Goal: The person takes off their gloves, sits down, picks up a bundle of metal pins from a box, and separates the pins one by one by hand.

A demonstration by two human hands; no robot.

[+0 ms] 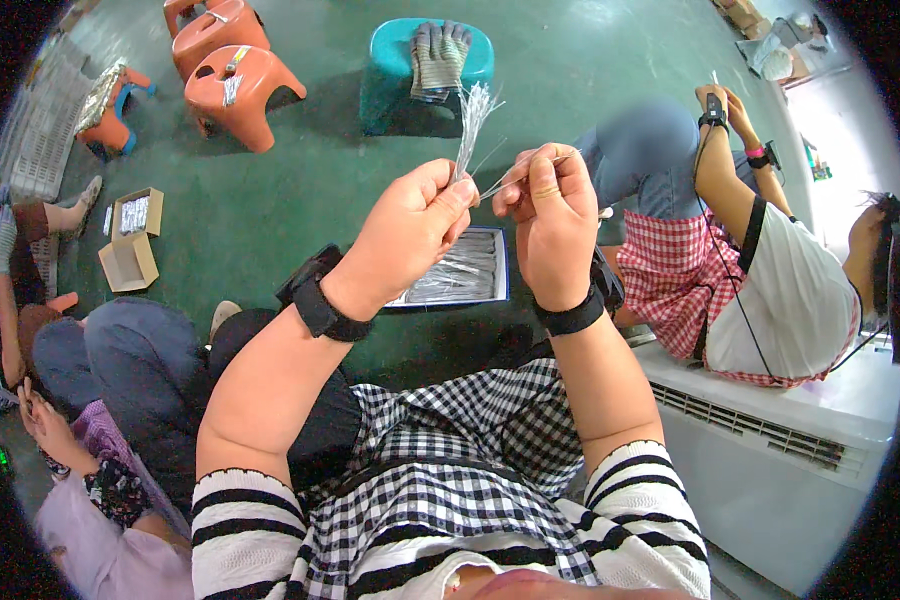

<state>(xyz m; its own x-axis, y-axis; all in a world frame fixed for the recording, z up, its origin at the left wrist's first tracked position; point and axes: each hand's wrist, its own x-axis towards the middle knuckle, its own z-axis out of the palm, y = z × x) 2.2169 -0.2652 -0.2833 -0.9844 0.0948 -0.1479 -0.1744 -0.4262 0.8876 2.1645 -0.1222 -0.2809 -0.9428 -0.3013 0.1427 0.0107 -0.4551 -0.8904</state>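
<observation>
My left hand (410, 222) is closed around a bundle of thin silvery wire-like strands (473, 122), which fans out loosely at the top. Close beside it, my right hand (555, 225) pinches a few thin strands (497, 184) between thumb and fingers. These strands stretch across the small gap toward the bundle. Below both hands sits a shallow white box (503, 265) with a dark outer edge, filled with more of the silvery strands (460, 268). My left wrist and forearm hide part of that box.
A teal stool (385, 75) ahead carries striped work gloves (438, 58). Orange stools (232, 95) stand at the far left. An open cardboard box (130, 262) lies on the green floor. People sit close on both sides, including one in a red checked apron (660, 255) beside a white cabinet (760, 480).
</observation>
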